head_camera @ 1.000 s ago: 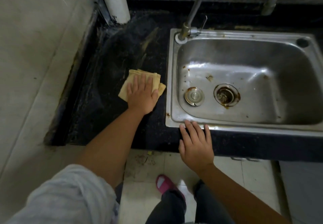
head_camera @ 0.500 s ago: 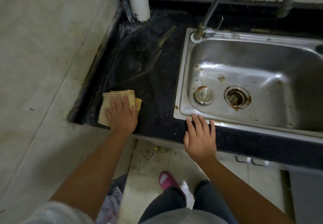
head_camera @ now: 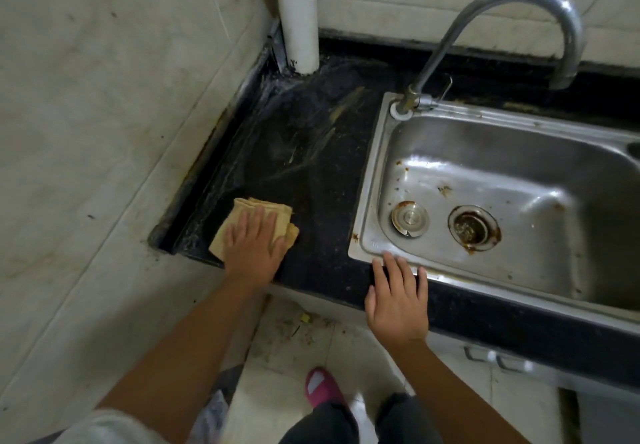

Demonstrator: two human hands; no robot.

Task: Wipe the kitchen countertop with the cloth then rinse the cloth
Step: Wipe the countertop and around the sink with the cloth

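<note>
A folded tan cloth (head_camera: pixel 242 213) lies on the black countertop (head_camera: pixel 311 153) near its front left corner. My left hand (head_camera: pixel 254 246) presses flat on the cloth with straight fingers. My right hand (head_camera: pixel 396 300) rests flat on the counter's front edge, its fingertips touching the front rim of the steel sink (head_camera: pixel 370 180). The countertop shows wet, smeared streaks between the cloth and the back corner.
A white pipe (head_camera: pixel 299 24) stands in the back left corner. A curved metal tap (head_camera: pixel 485 11) rises over the sink, which holds a rusty drain (head_camera: pixel 472 227) and a round plug (head_camera: pixel 408 218). Tiled wall bounds the left side. A pink slipper (head_camera: pixel 322 388) is on the floor.
My left hand slid the cloth from beside the sink toward the front left corner of the counter. The view shifted, and my right hand stayed on the counter edge.
</note>
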